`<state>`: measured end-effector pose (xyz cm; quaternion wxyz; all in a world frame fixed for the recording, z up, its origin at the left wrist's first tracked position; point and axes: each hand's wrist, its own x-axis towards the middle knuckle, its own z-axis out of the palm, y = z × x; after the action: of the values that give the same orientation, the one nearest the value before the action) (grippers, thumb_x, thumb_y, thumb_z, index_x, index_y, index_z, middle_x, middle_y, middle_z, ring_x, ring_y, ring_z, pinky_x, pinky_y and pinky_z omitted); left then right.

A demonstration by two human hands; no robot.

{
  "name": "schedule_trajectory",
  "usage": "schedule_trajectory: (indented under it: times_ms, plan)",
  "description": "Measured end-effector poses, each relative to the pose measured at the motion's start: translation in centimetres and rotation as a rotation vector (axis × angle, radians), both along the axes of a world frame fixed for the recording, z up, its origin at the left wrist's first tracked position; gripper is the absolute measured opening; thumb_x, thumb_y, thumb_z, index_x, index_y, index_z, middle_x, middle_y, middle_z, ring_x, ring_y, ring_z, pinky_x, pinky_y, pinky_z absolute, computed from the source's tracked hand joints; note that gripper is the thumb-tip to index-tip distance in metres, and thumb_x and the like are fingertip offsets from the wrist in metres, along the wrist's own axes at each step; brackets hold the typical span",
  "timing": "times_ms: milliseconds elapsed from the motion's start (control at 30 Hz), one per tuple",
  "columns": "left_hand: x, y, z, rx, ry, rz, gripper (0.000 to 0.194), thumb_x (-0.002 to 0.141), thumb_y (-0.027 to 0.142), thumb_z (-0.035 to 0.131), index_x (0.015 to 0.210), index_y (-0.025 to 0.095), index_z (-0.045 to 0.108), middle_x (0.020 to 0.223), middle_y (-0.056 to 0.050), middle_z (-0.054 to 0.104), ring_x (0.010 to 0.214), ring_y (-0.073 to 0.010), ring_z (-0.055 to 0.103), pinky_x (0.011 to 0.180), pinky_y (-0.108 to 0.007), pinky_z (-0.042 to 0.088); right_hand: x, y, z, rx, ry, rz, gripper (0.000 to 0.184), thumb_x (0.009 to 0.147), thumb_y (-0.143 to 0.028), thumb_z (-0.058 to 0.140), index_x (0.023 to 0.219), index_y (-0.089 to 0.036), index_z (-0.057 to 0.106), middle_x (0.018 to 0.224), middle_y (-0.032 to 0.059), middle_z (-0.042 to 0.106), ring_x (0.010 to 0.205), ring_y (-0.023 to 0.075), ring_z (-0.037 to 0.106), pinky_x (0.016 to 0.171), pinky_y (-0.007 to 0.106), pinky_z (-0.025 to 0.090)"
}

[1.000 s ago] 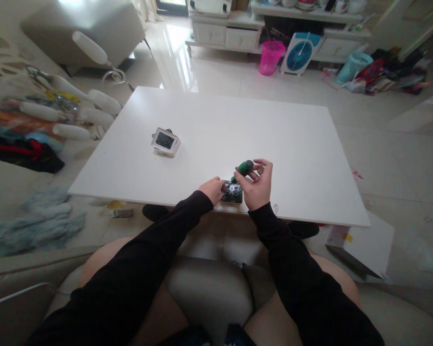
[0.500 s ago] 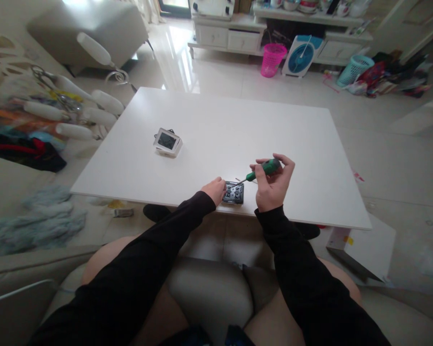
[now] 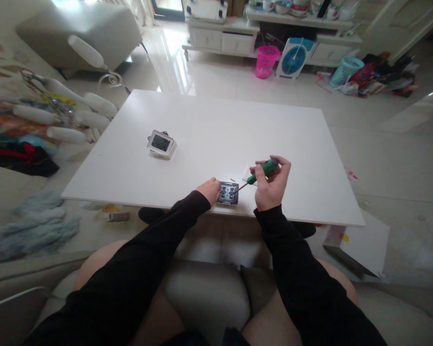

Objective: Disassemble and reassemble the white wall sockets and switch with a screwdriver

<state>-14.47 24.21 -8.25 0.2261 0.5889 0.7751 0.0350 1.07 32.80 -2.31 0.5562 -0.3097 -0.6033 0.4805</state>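
Observation:
A small dark socket module lies face up near the front edge of the white table. My left hand is closed on its left side and holds it down. In my right hand is a green-handled screwdriver, pinched between the fingers, with its tip slanting down-left onto the module's right edge. A small white plate piece lies flat just behind the screwdriver shaft. Further back on the left stands a second white-framed socket unit.
A sofa side with white rods, scissors and coloured clutter lies to the left. On the floor beyond stand a pink basket, a blue fan and a teal basket. A cardboard box sits by the table's right front corner.
My right hand lifted the screwdriver off the module, swung it out to the right, then brought the tip back down to the module's right edge. The left hand stayed on the module.

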Motion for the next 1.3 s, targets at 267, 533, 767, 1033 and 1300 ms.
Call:
schedule_trajectory:
  times_ms: [267, 533, 767, 1033, 1300]
  plan:
    - [-0.1, -0.1, 0.2, 0.000, 0.006, 0.016, 0.019, 0.098, 0.020, 0.047, 0.099, 0.015, 0.065, 0.108, -0.012, 0.065, 0.098, -0.0244, 0.068, 0.088, -0.035, 0.053, -0.1, -0.3, -0.4, -0.009, -0.055, 0.043, 0.035, 0.091, -0.035, 0.071, 0.116, -0.029, 0.047, 0.105, 0.0019, 0.070, 0.095, 0.0184, 0.074, 0.087, 0.039, 0.063]
    - [-1.6, -0.7, -0.2, 0.088, -0.129, -0.089, 0.075, 0.068, 0.037, 0.087, 0.132, 0.014, 0.055, 0.127, -0.014, 0.060, 0.119, -0.0305, 0.063, 0.103, -0.038, 0.051, -0.7, -1.5, -0.9, -0.038, -0.048, 0.195, 0.038, 0.090, -0.039, 0.075, 0.114, -0.029, 0.047, 0.112, 0.0038, 0.072, 0.104, 0.0197, 0.075, 0.094, 0.042, 0.063]
    - [-1.7, -0.9, -0.8, 0.082, -0.128, -0.113, 0.071, 0.070, 0.031, 0.088, 0.131, 0.015, 0.056, 0.126, -0.014, 0.061, 0.120, -0.0296, 0.065, 0.105, -0.036, 0.051, -1.2, -2.0, -1.6, -0.041, -0.067, 0.235, 0.037, 0.090, -0.037, 0.074, 0.115, -0.029, 0.047, 0.113, 0.0046, 0.072, 0.105, 0.0199, 0.075, 0.093, 0.043, 0.064]
    - [-1.6, -1.0, -0.6, 0.070, -0.122, -0.115, 0.072, 0.071, 0.032, 0.088, 0.132, 0.013, 0.056, 0.128, -0.014, 0.061, 0.119, -0.0296, 0.065, 0.105, -0.036, 0.051, -1.6, -2.1, -2.0, -0.033, -0.082, 0.248, 0.036, 0.091, -0.036, 0.073, 0.115, -0.029, 0.048, 0.114, 0.0052, 0.072, 0.107, 0.0206, 0.074, 0.095, 0.045, 0.062]
    - [-1.5, -1.1, -0.4, 0.053, -0.133, -0.098, 0.072, 0.071, 0.030, 0.088, 0.134, 0.014, 0.055, 0.129, -0.014, 0.060, 0.117, -0.0296, 0.067, 0.104, -0.036, 0.052, -1.5, -2.1, -1.7, 0.030, -0.146, 0.264, 0.038, 0.087, -0.033, 0.076, 0.118, -0.030, 0.054, 0.116, 0.0041, 0.072, 0.108, 0.0215, 0.073, 0.092, 0.043, 0.064]
